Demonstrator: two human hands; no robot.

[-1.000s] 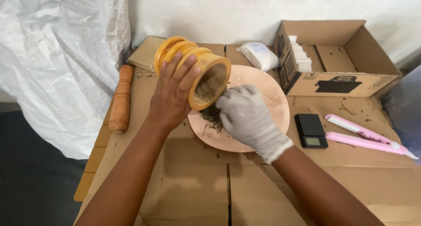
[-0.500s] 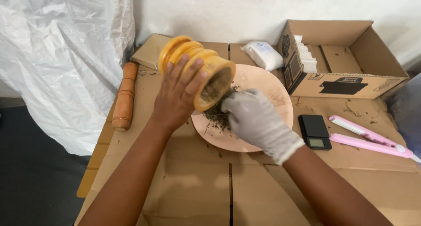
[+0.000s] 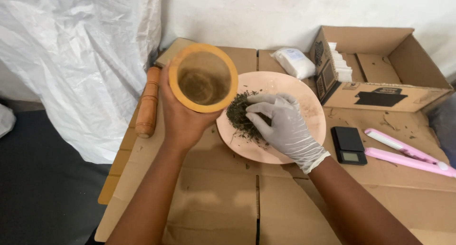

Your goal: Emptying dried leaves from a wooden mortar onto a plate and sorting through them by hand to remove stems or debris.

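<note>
Head view: left hand (image 3: pixel 183 114) gripping tilted wooden mortar (image 3: pixel 203 77); gloved right hand (image 3: pixel 285 126), fingers loosely curled, gathering dried herbs (image 3: pixel 240 114) on pink plate (image 3: pixel 308 107); emptying seemingly finished, heaping next.

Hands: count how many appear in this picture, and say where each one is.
2. The bare left hand holds the yellow wooden mortar; the gloved right hand rests on dried leaves on the pink plate.

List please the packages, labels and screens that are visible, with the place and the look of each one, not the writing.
Cardboard box: back right, open, brown, dark printed patches on its front and end.
White packets: stacked upright inside the box's left end, flat.
White pouch: behind the pink plate, soft, with a pale label.
Pocket scale: right of the plate, black, flat, with a small grey screen.
</note>
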